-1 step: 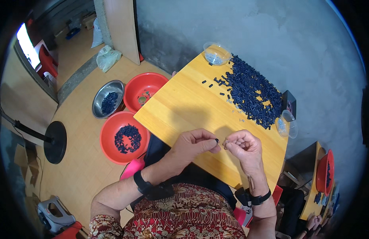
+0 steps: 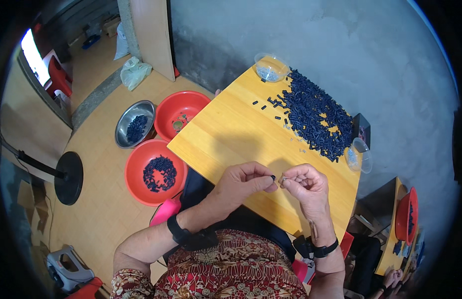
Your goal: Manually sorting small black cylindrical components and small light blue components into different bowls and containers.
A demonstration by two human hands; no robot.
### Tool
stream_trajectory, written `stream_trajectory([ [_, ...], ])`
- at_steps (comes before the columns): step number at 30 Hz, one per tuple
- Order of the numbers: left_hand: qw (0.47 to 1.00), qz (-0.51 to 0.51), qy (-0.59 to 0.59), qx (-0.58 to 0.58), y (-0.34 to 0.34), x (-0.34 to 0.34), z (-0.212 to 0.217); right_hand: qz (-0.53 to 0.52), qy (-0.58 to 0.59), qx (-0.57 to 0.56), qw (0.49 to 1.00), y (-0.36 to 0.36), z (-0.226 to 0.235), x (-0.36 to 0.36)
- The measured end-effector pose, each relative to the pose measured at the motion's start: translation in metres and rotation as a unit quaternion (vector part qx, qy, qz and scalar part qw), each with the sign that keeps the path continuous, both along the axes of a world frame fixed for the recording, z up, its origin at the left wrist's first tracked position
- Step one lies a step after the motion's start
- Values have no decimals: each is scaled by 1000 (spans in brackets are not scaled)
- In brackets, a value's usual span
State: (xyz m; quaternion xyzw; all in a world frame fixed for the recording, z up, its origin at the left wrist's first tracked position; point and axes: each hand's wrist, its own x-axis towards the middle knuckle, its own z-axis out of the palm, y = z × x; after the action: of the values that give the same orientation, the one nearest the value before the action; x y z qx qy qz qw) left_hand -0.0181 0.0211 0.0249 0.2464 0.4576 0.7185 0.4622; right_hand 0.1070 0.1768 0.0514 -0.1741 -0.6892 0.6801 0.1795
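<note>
My left hand is closed over the table's near edge, pinching a small dark plastic piece between thumb and forefinger. Close beside it, my right hand pinches a tiny pale piece, too small to name. The fingertips of the two hands nearly meet, with a narrow gap between. Beyond them on the yellow table lies a wide heap of small dark cylindrical pieces. A few dark ones and several tiny clear bits are scattered along the heap's near side.
Clear plastic bowls with small pale pieces stand at the table's far corner and right edge. On the floor to the left are two red basins and a steel bowl. Another person's hands show at the lower right.
Both hands have shifted only very slightly. Their pinches on the small pieces look the same.
</note>
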Motion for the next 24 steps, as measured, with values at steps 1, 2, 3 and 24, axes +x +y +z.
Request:
stream_trajectory([
  [1, 1000, -3, 19, 12, -1, 2, 4, 0, 17, -6, 1000, -3, 1, 2],
  [2, 999, -6, 38, 23, -1, 4, 7, 1, 35, -11, 999, -5, 3, 4],
  [3, 999, -6, 37, 25, -1, 6, 8, 1, 34, -10, 999, -7, 5, 5],
  [24, 973, 55, 223, 6, -2, 16, 13, -35, 140, -51, 988, -24, -4, 4],
])
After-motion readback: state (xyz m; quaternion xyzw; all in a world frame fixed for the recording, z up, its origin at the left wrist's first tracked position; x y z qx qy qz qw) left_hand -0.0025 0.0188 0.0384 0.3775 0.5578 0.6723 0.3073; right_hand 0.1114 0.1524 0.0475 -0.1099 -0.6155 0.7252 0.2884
